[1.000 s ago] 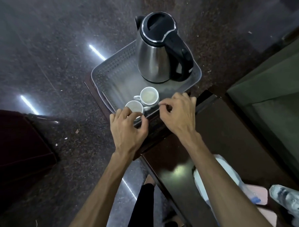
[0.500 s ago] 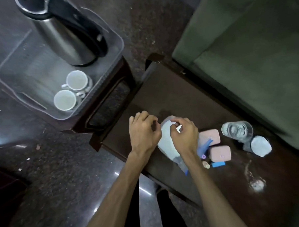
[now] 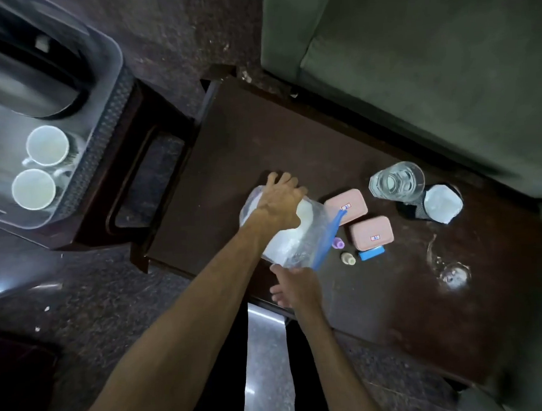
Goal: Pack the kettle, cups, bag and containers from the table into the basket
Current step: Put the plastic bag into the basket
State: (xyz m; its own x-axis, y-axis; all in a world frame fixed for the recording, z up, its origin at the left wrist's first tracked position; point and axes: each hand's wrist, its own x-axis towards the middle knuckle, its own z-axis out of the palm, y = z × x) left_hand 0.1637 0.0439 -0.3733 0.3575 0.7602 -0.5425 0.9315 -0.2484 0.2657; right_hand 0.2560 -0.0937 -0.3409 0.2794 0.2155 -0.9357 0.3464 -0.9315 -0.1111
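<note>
A clear zip bag (image 3: pixel 299 238) with a blue seal and white contents lies on the dark wooden table (image 3: pixel 261 143). My left hand (image 3: pixel 280 201) grips its far end from above. My right hand (image 3: pixel 295 288) holds its near corner at the table's front edge, the other fingers spread. Two pink lidded containers (image 3: pixel 346 206) (image 3: pixel 371 233) sit just right of the bag. At the left, the grey plastic basket (image 3: pixel 104 125) holds the steel kettle (image 3: pixel 25 79) and two white cups (image 3: pixel 47 145) (image 3: pixel 34 188).
A glass of water (image 3: pixel 397 182) and a black holder with white contents (image 3: pixel 442 205) stand right of the containers. Two small bottles (image 3: pixel 347 258) and a blue item (image 3: pixel 371 253) lie near them. A spill (image 3: pixel 451 276) marks the table. A green sofa (image 3: pixel 412 59) lies behind.
My hands left the cups in the basket and came to the bag on the table. The view swung right. My left hand now grips the bag's far end, my right its near corner.
</note>
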